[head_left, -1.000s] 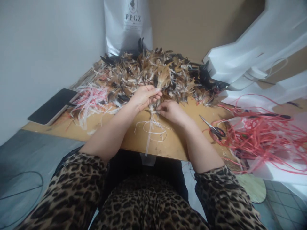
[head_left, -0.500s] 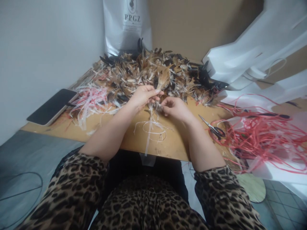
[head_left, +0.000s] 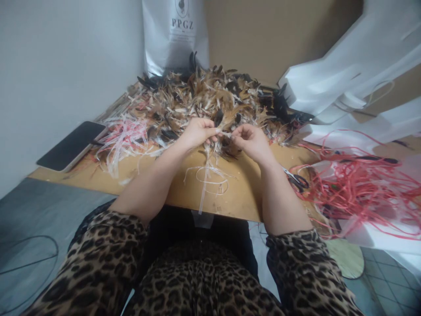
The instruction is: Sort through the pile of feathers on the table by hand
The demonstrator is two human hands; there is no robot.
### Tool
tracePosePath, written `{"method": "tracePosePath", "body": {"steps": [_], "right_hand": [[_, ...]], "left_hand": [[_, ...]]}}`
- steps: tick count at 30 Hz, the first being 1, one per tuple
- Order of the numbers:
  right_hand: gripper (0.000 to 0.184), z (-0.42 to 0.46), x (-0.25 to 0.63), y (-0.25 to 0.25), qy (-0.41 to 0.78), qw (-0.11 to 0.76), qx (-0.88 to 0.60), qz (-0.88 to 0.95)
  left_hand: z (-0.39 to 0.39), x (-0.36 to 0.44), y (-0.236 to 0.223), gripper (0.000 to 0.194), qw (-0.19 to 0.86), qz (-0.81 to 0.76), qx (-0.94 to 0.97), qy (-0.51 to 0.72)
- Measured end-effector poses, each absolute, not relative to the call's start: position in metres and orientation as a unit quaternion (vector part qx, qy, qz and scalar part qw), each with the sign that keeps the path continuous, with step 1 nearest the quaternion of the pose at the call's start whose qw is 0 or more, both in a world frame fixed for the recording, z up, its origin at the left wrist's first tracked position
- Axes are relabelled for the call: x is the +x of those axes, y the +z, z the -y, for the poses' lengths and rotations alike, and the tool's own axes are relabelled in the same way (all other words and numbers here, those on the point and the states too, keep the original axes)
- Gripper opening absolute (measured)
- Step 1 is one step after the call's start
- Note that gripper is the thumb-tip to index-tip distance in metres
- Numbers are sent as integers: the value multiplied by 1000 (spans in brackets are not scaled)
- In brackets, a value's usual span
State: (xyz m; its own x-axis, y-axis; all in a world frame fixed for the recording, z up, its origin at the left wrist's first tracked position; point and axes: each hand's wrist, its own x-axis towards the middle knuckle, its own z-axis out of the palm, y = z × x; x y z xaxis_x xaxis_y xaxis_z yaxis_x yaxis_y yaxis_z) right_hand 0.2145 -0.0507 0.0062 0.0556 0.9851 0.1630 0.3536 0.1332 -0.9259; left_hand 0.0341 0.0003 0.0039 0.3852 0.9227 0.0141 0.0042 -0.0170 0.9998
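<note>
Pinched in my left hand [head_left: 201, 131] is a small bunch of brown feathers [head_left: 228, 117], their tips fanning away from me. My right hand [head_left: 249, 138], closed at thumb and forefinger, grips the pale fluffy lower end of the feathers, just right of the left fingers. Both hands are low over the front of a large feather pile [head_left: 197, 92]. Beneath them, thin whitish strips [head_left: 207, 175] lie on the wooden table [head_left: 243, 197], one reaching its front edge.
Scissors [head_left: 297, 179] lie by my right forearm, next to a tangle of pink-red strips [head_left: 365, 184]. Left of the pile are white and pink strips [head_left: 123, 136] and a phone [head_left: 70, 147]. A white printed bag [head_left: 176, 39] stands behind.
My right hand has moved up and to the right, drawing pale fluff sideways from the bunch. The bunch tilts a little more right, and my left hand stays nearly in place.
</note>
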Motion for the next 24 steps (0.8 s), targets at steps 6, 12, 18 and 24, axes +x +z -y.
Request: {"method": "tracePosePath", "body": {"steps": [6,12,18,24], "right_hand": [[11,50,215,7,338,464,-562,595],[13,49,213,4,330,494,-552,585],[32,39,211,-5,303,658,-517,456],[32,46,192,-7,383,624,-519,440]], "left_hand": [[1,34,4,18,593,-377,609,367],[3,36,3,22,622,-370,604,334],[2,37,6,26,669,-365,502,409],[1,39,4,22,690,-350,462,433]]}}
